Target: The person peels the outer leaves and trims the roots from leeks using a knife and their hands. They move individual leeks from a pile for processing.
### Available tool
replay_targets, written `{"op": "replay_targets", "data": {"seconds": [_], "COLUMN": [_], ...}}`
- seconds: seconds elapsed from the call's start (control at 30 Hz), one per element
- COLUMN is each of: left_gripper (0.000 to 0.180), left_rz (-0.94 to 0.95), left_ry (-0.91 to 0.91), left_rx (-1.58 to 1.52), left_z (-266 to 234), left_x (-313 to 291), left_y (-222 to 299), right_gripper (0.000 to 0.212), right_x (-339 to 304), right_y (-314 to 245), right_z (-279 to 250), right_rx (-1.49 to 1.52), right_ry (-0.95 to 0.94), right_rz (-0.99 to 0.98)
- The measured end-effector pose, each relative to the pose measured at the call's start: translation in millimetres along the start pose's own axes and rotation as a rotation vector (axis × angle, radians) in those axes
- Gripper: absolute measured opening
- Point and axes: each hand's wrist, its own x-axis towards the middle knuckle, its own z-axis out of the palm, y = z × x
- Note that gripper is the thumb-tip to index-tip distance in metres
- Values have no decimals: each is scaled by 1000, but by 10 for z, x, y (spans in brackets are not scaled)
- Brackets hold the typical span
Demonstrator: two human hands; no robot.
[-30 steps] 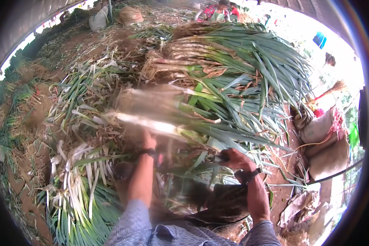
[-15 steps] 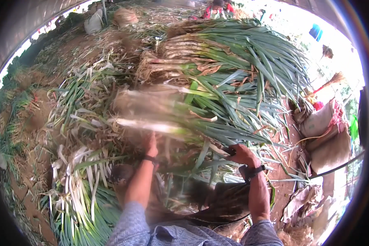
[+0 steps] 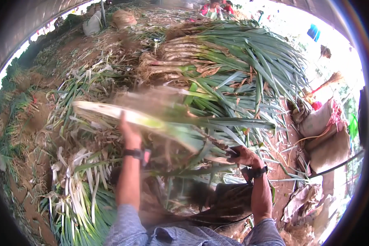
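Note:
My left hand point(image 3: 130, 128) is closed around the pale stem of a leek point(image 3: 147, 121), blurred at its edges by motion. The leek's white root end points to the left, and its green leaves stretch right across the pile. My right hand point(image 3: 246, 157) grips the dark handle of what looks like a knife point(image 3: 214, 140). Its narrow, dirt-brown blade points up and left, below the leek's leaves. Beyond both hands lies a big pile of untrimmed leeks point(image 3: 250, 53), roots to the left. At the lower left rests a heap of cleaned leeks point(image 3: 80, 197) with white stems.
Peeled leaves and scraps point(image 3: 86, 86) cover the ground on the left. Sacks point(image 3: 330, 139) lie at the right, near a broom-like bundle point(image 3: 330, 82). A white sack point(image 3: 93, 23) stands at the far left. Another person point(image 3: 211, 11) sits at the back.
My left hand has moved left and up, bringing the leek's white end farther left. My right hand has stayed nearly in place, with the knife still in it.

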Motion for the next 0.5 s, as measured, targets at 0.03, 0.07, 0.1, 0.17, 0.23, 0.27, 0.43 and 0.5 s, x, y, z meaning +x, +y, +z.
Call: {"op": "replay_targets", "data": {"seconds": [0.03,0.07,0.1,0.17,0.23,0.27,0.43,0.5], "left_gripper": [51,54,57,67,70,73,65,60], "left_rz": [130,80,103,-70,-90,-69,-51,-28], "left_ry": [-24,10,-12,-22,-71,-146,-283,-319], "left_rx": [-81,-8,69,124,179,127,30,-42], "left_z": [-21,-83,-158,-356,-512,-567,-534,-449], "left_x": [144,295,438,597,660,665,584,535], "left_y": [255,490,668,776,692,644,709,783], "right_gripper": [38,37,36,33,30,29,26,28], "right_x": [-10,8,46,105,178,222,325,336], "right_y": [9,4,-17,-64,-127,-160,-283,-332], "right_z": [7,35,81,254,359,418,613,643], "right_rx": [-70,-185,-304,-265,-301,-349,-387,-329], "right_ry": [-13,-36,-56,-50,-90,-58,128,134], "right_rz": [-81,-125,-185,-253,-365,-379,-396,-471]}}
